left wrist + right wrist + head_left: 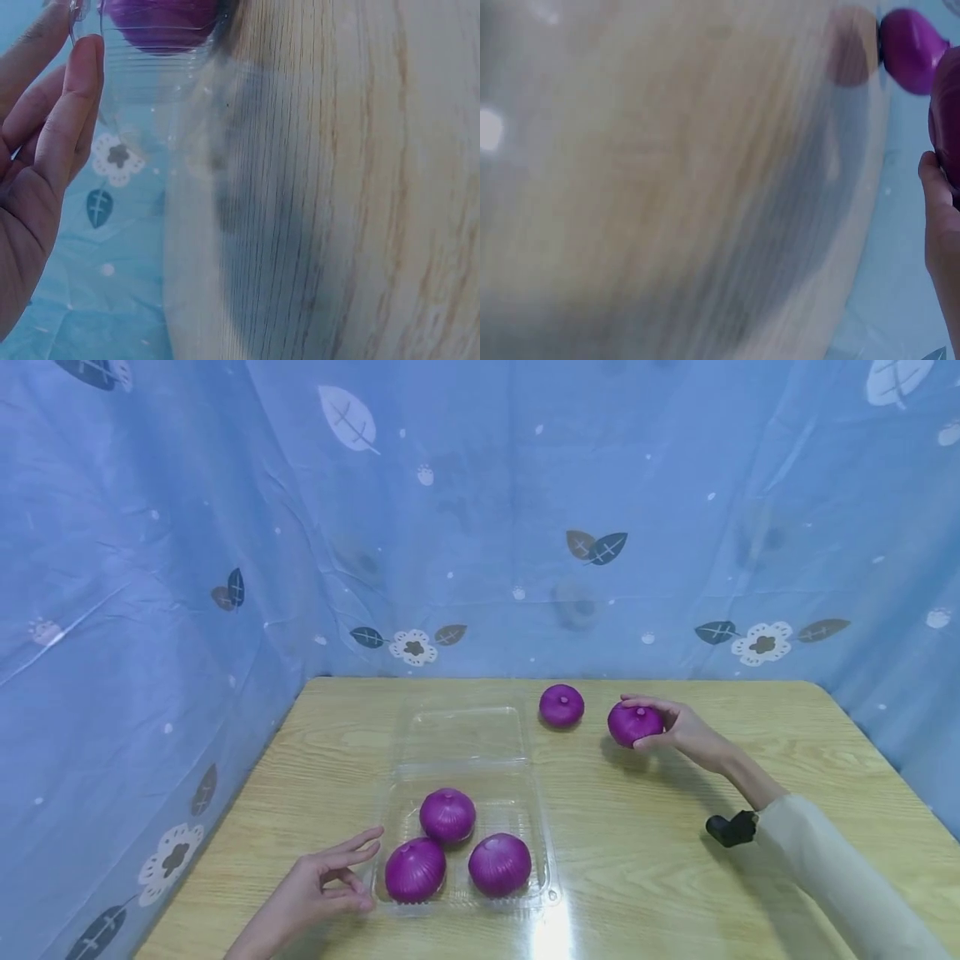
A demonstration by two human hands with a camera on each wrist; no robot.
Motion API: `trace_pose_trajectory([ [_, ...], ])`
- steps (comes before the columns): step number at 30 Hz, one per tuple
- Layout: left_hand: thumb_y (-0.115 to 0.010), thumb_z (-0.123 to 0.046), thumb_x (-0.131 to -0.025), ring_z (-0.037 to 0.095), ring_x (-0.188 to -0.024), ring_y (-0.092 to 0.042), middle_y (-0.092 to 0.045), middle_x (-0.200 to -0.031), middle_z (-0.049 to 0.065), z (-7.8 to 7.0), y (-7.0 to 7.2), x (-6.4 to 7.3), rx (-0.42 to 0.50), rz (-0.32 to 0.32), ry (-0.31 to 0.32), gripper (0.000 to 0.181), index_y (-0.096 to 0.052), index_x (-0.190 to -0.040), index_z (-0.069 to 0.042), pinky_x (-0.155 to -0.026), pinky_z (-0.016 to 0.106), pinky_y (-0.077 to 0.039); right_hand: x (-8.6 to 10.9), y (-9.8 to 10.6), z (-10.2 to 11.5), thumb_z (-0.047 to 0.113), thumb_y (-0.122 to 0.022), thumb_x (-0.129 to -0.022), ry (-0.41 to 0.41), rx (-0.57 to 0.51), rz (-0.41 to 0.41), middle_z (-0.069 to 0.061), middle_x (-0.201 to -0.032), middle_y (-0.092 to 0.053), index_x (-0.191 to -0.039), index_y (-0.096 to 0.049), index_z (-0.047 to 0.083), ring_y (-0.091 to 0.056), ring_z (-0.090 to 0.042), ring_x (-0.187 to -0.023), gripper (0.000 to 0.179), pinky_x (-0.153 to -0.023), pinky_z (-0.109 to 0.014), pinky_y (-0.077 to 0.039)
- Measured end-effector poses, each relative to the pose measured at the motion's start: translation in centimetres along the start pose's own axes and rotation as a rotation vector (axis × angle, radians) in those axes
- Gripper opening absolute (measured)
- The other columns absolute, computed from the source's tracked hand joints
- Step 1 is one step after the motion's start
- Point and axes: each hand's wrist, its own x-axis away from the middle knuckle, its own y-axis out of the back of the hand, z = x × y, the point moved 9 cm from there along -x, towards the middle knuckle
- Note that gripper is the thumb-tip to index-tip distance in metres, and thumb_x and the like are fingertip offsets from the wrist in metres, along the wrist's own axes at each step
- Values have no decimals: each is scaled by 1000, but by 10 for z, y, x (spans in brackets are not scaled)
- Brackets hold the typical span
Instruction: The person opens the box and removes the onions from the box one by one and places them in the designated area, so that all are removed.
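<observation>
My right hand (684, 731) grips a red onion (630, 725) between thumb and fingers at the back right, a shadow falling on the table below it. In the right wrist view, the held onion (949, 116) shows at the right edge. My left hand (322, 881) lies at the left rim of a clear plastic clamshell box (536, 827), fingers apart and fingertips right at the rim. Three red onions sit inside: one at the back (447, 815), one front left (416, 870), one front right (499, 865). The left wrist view shows the left fingertips (84, 64) against the plastic.
Another red onion (561, 706) stands on the wooden table (622, 860) near its back edge, left of the held one. The box's lid (465, 731) lies folded open toward the back. A blue patterned curtain (480, 527) hangs behind and along the left.
</observation>
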Motion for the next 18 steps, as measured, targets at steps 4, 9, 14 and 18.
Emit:
trace_pose_trajectory([
  [4, -72, -10, -84, 14, -77, -65, -38, -137, 36, 2, -2, 0, 23, 18, 15, 60, -45, -133, 12, -80, 28, -57, -15, 7, -7, 4, -78, -75, -42, 35, -23, -18, -153, -30, -136, -49, 3, -49, -7, -116, 68, -93, -20, -45],
  [9, -72, -10, -84, 15, -77, -65, -37, -138, 37, 3, -4, 1, 34, 16, 37, 56, -50, -130, 11, -80, 28, -57, -32, 12, -15, 5, -78, -76, -91, 31, -25, -15, -154, -30, -139, -46, 3, -43, -25, -126, 70, -98, -28, -42],
  [14, -73, -13, -84, 14, -76, -65, -37, -139, 36, 4, -3, 1, 34, 9, 64, 53, -53, -129, 8, -79, 26, -57, -44, 13, -21, 5, -78, -75, -107, 29, -16, -17, -154, -28, -140, -44, 2, -34, -40, -132, 73, -108, -49, -33],
  [18, -73, -13, -84, 14, -76, -65, -37, -139, 34, 2, -1, 2, 11, 1, 52, 52, -55, -127, 9, -78, 26, -57, -50, 12, -26, 3, -78, -74, -107, 39, -6, -21, -153, -27, -142, -40, 0, -31, -45, -133, 78, -109, -55, -30],
])
